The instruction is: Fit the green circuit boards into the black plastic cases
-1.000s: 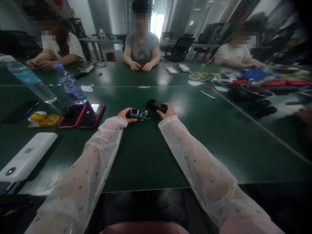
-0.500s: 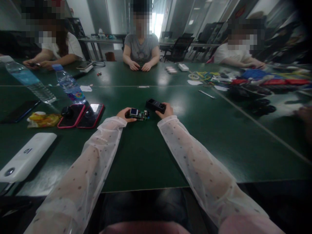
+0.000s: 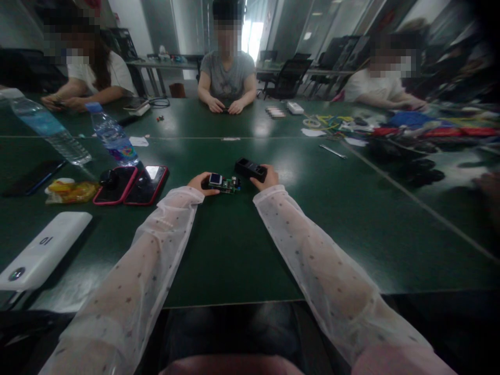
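Between the thumb and fingers of my left hand (image 3: pixel 198 183) is a small green circuit board (image 3: pixel 228 184) with a little square screen (image 3: pixel 215 179) at its left end. My right hand (image 3: pixel 267 177) grips the right end of a black plastic casing (image 3: pixel 248 167), which has openings in its upper face. The casing lies slightly farther away than the board and to its right, and the two are apart. Both are low over the green table (image 3: pixel 234 250); whether they touch it I cannot tell.
Two phones (image 3: pixel 146 186) in pink-red cases, a yellow packet (image 3: pixel 72 192), a white power bank (image 3: pixel 47 250) and two water bottles (image 3: pixel 113 134) are on the left. A wrench (image 3: pixel 333 151) and a heap of cables (image 3: pixel 422 125) lie to the right. Several people sit across the table.
Both hands keep their hold on the board and the casing. The whole view has shifted very slightly; nothing else visibly moved.
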Demonstrator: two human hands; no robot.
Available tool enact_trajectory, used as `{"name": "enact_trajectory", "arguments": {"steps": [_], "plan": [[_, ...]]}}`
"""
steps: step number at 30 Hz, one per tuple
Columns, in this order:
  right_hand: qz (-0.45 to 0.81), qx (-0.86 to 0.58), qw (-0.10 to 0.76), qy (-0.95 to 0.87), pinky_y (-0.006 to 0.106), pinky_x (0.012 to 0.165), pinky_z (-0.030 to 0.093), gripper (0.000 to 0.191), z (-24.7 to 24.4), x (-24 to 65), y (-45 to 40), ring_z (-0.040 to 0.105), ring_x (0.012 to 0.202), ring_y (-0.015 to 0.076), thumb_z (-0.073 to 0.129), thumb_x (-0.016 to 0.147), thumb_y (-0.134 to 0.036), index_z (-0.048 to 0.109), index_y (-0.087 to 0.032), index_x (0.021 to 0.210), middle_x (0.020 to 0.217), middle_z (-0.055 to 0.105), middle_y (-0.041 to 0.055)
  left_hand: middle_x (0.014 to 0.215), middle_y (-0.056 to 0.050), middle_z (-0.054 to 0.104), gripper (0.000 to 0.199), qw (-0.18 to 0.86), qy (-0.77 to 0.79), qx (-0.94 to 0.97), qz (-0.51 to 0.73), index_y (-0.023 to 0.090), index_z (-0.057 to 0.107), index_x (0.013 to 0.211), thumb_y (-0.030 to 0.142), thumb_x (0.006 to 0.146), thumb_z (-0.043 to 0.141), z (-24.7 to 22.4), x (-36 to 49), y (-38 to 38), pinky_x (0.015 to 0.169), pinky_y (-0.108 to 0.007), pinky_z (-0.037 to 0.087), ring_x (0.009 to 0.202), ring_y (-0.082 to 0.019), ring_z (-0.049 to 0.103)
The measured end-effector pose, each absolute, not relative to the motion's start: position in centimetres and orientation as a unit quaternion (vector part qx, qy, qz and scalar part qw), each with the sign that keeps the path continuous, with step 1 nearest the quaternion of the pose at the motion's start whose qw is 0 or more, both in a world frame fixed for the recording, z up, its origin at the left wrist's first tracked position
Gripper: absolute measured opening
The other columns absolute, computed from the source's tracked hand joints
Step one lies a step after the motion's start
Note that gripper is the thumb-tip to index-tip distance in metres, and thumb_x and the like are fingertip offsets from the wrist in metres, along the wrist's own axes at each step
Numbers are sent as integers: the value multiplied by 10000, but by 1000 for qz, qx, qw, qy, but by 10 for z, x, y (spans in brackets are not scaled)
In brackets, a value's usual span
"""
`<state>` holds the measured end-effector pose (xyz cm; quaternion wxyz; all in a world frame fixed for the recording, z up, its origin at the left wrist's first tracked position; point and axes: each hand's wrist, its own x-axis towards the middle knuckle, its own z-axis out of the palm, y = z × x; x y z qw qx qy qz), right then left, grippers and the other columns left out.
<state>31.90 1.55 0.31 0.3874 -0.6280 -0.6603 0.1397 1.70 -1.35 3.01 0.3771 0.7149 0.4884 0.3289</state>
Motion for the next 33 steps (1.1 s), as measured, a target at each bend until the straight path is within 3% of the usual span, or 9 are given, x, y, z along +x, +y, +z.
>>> {"name": "enact_trajectory", "arguments": {"steps": [14,26,30,33], "plan": [[103,-616,405,-668,649,1095,403,696,-2,321,18,548,1263,409,802,689,-340,498,-203,1301,1316,595,183,1266,-143,698,666,378,490,717,321,181,609,1204,352,623,883,26,15,-11,1149,-557,390,1242,-321,641],[114,-601,401,-681,601,1076,443,615,1,324,19,585,1224,396,795,687,-298,544,-191,1238,1271,638,176,1257,-139,699,676,368,488,724,320,193,619,1210,367,619,896,19,12,-6,1130,-577,400,1225,-326,646],[139,-583,446,-665,595,1041,478,595,-3,323,22,616,1172,374,793,659,-297,557,-209,1198,1224,657,147,1253,-138,698,691,372,484,722,326,182,615,1210,370,609,899,15,12,-3,1109,-552,429,1210,-322,654],[198,-532,510,-647,544,1013,507,614,2,317,20,643,1133,332,772,690,-390,521,-211,1221,1215,663,141,1264,-153,691,706,379,474,722,332,162,610,1226,365,614,896,13,12,-3,1108,-533,437,1214,-320,653]]}}
